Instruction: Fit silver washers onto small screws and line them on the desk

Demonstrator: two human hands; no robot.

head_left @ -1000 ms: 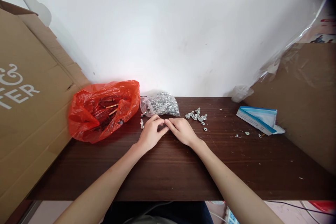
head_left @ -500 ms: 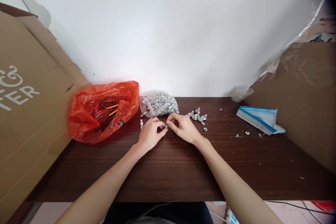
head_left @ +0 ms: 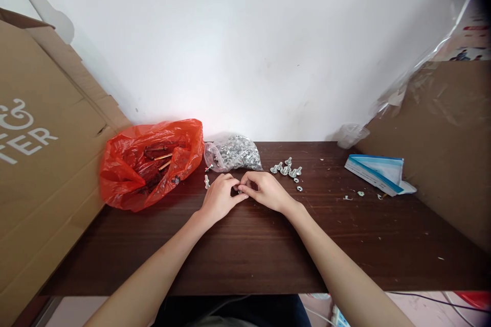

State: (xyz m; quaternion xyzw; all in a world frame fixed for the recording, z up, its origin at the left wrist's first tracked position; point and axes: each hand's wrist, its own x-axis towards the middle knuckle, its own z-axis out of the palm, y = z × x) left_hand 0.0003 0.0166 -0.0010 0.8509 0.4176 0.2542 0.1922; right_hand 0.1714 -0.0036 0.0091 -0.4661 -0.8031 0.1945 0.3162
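My left hand [head_left: 221, 195] is closed in a pinch on a small metal bolt [head_left: 240, 191], which the fingers mostly cover. My right hand [head_left: 266, 191] meets it there, thumb and fingertips closed on the same small part; whether a nut is also between them is hidden. To the right lies a group of bolts [head_left: 285, 169], several with wide round pieces on them. Two loose nuts [head_left: 299, 188] rest just below that group. Beside my left hand stands a small bolt [head_left: 206, 181]. Behind both hands is a clear plastic bag [head_left: 240, 153] full of metal hardware.
An open red plastic bag [head_left: 118, 173] with long pieces inside sits at the left, by a cardboard box [head_left: 46, 173]. At the right are a blue-and-white packet [head_left: 376, 173], a clear plastic cup [head_left: 351, 135] and scraps on the brown table [head_left: 245, 260]. A white wall [head_left: 245, 61] rises behind.
My right hand has moved slightly down and left, so its fingertips now meet those of my left hand around the small metal part. The bags and loose hardware stay put.
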